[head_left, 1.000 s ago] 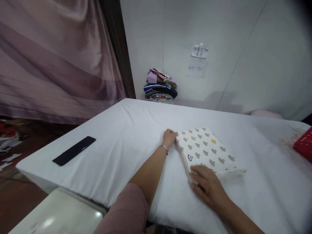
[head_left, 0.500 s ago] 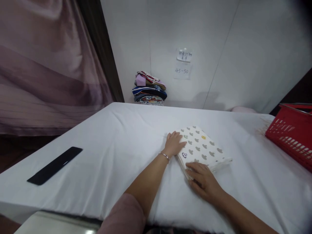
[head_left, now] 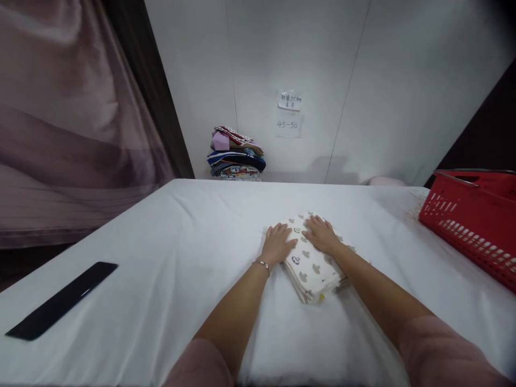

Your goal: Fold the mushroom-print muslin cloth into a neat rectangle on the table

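Note:
A folded white cloth (head_left: 310,269) printed with grey mouse-head shapes lies in the middle of the white-covered table (head_left: 193,236). My left hand (head_left: 278,243) lies flat on the cloth's left side, fingers stretched out, a thin bracelet at the wrist. My right hand (head_left: 321,234) rests flat on the cloth's far right part, fingers spread. Both hands press down on the fold and hold nothing.
A red plastic basket (head_left: 473,220) stands at the right edge of the table. A long black flat bar (head_left: 60,301) lies near the left front corner. A stack of folded clothes (head_left: 236,156) sits against the white wall, under two paper notes (head_left: 288,113). A mauve curtain (head_left: 68,118) hangs at left.
My right hand has moved from the cloth's near corner to its far side. My left hand slid further onto the cloth. The view swung right, bringing the red basket in.

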`<action>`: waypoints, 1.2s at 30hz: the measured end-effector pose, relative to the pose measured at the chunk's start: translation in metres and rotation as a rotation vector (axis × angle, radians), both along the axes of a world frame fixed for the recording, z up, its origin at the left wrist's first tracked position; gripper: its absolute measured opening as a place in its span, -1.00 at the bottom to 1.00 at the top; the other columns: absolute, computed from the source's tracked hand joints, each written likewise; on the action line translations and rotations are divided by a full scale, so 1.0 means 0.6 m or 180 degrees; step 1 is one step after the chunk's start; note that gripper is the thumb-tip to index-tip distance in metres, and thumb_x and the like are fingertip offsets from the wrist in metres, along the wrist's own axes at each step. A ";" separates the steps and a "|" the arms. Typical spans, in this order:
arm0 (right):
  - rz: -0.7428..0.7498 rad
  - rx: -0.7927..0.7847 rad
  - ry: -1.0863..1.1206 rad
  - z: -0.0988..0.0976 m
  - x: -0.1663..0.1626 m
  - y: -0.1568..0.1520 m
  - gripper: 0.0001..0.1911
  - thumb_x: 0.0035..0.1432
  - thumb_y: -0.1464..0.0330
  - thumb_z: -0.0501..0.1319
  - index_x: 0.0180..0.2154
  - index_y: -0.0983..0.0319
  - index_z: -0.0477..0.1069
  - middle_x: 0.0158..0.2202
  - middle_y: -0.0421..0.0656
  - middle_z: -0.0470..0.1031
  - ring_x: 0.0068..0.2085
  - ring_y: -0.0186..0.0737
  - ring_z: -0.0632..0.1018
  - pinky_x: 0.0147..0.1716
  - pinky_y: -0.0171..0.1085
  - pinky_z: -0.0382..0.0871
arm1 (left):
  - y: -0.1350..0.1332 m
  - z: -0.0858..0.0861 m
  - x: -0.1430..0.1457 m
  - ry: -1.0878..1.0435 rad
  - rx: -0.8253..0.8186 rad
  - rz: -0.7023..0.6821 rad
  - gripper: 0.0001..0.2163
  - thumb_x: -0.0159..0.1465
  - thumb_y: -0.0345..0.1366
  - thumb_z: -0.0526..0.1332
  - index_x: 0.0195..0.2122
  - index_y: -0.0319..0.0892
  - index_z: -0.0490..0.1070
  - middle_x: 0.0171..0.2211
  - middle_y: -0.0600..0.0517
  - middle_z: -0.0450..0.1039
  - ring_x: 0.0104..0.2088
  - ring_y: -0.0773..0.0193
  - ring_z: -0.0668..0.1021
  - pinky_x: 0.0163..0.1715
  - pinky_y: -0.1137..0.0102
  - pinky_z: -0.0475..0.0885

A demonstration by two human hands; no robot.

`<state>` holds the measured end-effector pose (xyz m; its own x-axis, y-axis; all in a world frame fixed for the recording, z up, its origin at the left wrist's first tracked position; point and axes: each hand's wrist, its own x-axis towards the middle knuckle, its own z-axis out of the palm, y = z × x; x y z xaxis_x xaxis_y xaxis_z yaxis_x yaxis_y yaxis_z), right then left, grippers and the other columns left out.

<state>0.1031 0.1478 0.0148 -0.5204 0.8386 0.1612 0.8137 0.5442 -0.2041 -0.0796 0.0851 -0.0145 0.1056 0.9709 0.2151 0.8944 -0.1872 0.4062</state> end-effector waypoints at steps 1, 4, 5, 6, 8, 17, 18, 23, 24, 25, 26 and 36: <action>-0.0110 -0.0075 -0.0163 -0.010 0.002 0.011 -0.44 0.27 0.14 -0.03 0.21 0.27 0.16 0.30 0.05 0.04 0.31 0.04 0.02 0.21 0.12 -0.09 | 0.000 -0.001 0.000 0.0005 0.0024 0.0003 -0.55 0.30 -0.02 -0.01 0.16 -0.07 0.22 0.27 -0.01 0.09 0.30 0.12 0.05 0.26 0.08 -0.18; -0.0152 -0.0119 -0.0348 -0.029 0.008 0.023 -0.43 0.28 0.10 -0.09 0.22 0.23 0.13 0.31 0.01 0.03 0.31 0.00 0.03 0.22 0.07 -0.10 | -0.001 -0.001 0.000 0.0011 0.0022 0.0032 -0.55 0.30 -0.03 0.00 0.16 -0.06 0.22 0.27 -0.01 0.09 0.30 0.12 0.05 0.27 0.09 -0.19; -0.0124 -0.0115 -0.0351 -0.031 0.010 0.024 -0.43 0.28 0.10 -0.10 0.22 0.22 0.13 0.31 0.00 0.03 0.31 0.00 0.03 0.21 0.07 -0.10 | -0.002 0.000 0.001 0.0005 0.0001 0.0036 -0.56 0.30 -0.03 0.00 0.16 -0.05 0.22 0.28 -0.01 0.09 0.30 0.13 0.05 0.27 0.09 -0.20; -0.0089 -0.0133 -0.0345 -0.031 0.012 0.025 -0.43 0.28 0.09 -0.11 0.22 0.21 0.13 0.31 -0.01 0.04 0.31 -0.01 0.03 0.21 0.07 -0.09 | -0.002 0.001 0.001 -0.0005 -0.0024 0.0035 -0.56 0.30 -0.04 0.00 0.16 -0.05 0.22 0.28 -0.01 0.08 0.30 0.12 0.04 0.27 0.09 -0.20; -0.0065 -0.0164 -0.0325 -0.026 0.017 0.029 -0.44 0.28 0.09 -0.11 0.20 0.20 0.16 0.30 -0.01 0.05 0.31 -0.01 0.04 0.20 0.07 -0.05 | -0.003 0.002 0.002 -0.0030 -0.0047 0.0030 -0.56 0.30 -0.04 -0.01 0.16 -0.05 0.22 0.28 -0.01 0.08 0.30 0.12 0.04 0.27 0.09 -0.21; -0.1203 -0.0874 -0.0096 -0.009 0.081 0.073 -0.21 0.16 -0.05 -0.03 0.25 0.33 0.06 0.12 0.14 0.34 0.08 0.12 0.41 -0.03 -0.05 0.29 | -0.002 0.001 0.001 -0.0130 -0.0069 -0.0013 -0.54 0.29 -0.02 -0.02 0.16 -0.06 0.22 0.28 -0.01 0.07 0.30 0.11 0.03 0.27 0.09 -0.21; -0.1234 -0.0891 -0.0126 -0.011 0.084 0.076 -0.18 0.13 -0.07 -0.02 0.24 0.33 0.07 0.11 0.14 0.35 0.07 0.14 0.42 -0.04 -0.04 0.30 | -0.002 0.001 0.001 -0.0142 -0.0076 -0.0009 -0.54 0.29 -0.02 -0.02 0.16 -0.05 0.22 0.28 0.00 0.07 0.30 0.11 0.03 0.27 0.09 -0.21; -0.1170 -0.0946 -0.0230 -0.011 0.084 0.089 -0.19 0.09 -0.12 -0.01 0.14 0.36 0.24 0.04 0.15 0.41 0.02 0.14 0.45 -0.10 -0.06 0.32 | -0.003 0.007 0.003 -0.0292 -0.0010 0.0041 -0.59 0.30 -0.04 0.01 0.11 -0.03 0.29 0.25 0.01 0.13 0.28 0.13 0.08 0.27 0.10 -0.19; -0.1107 -0.0908 -0.0234 -0.007 0.084 0.096 -0.20 0.08 -0.13 0.00 0.12 0.34 0.26 0.03 0.14 0.41 0.01 0.13 0.45 -0.10 -0.07 0.32 | -0.004 0.008 0.003 -0.0365 0.0037 0.0047 -0.62 0.30 -0.05 0.01 0.08 -0.03 0.33 0.23 0.02 0.18 0.27 0.14 0.11 0.26 0.12 -0.18; -0.1053 -0.0847 -0.0256 -0.001 0.086 0.104 -0.21 0.07 -0.13 0.01 0.11 0.32 0.27 0.02 0.12 0.42 0.00 0.12 0.46 -0.11 -0.08 0.32 | -0.004 0.009 0.002 -0.0448 0.0087 0.0042 -0.65 0.31 -0.06 0.00 0.03 -0.02 0.36 0.20 0.03 0.23 0.26 0.17 0.14 0.26 0.13 -0.16; -0.1012 -0.0772 -0.0301 0.005 0.088 0.114 -0.21 0.06 -0.14 0.02 0.12 0.30 0.27 0.01 0.11 0.43 -0.01 0.12 0.46 -0.11 -0.09 0.32 | -0.005 0.010 0.002 -0.0532 0.0133 0.0025 -0.68 0.32 -0.07 -0.01 -0.01 0.00 0.39 0.17 0.05 0.28 0.24 0.19 0.17 0.26 0.14 -0.16; -0.0648 -0.0209 -0.0424 0.002 0.071 0.164 -0.43 0.25 0.17 -0.04 0.23 0.26 0.08 0.18 0.04 0.27 0.15 0.05 0.30 0.07 -0.06 0.19 | -0.002 0.000 -0.002 -0.0789 0.0069 -0.0114 -0.70 0.29 -0.15 0.07 0.02 0.03 0.38 0.18 0.09 0.27 0.24 0.22 0.18 0.25 0.17 -0.13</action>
<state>0.1456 0.2465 0.0158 -0.3527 0.9347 0.0443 0.9273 0.3554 -0.1173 -0.0805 0.0842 -0.0146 0.0812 0.9624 0.2594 0.7606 -0.2280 0.6079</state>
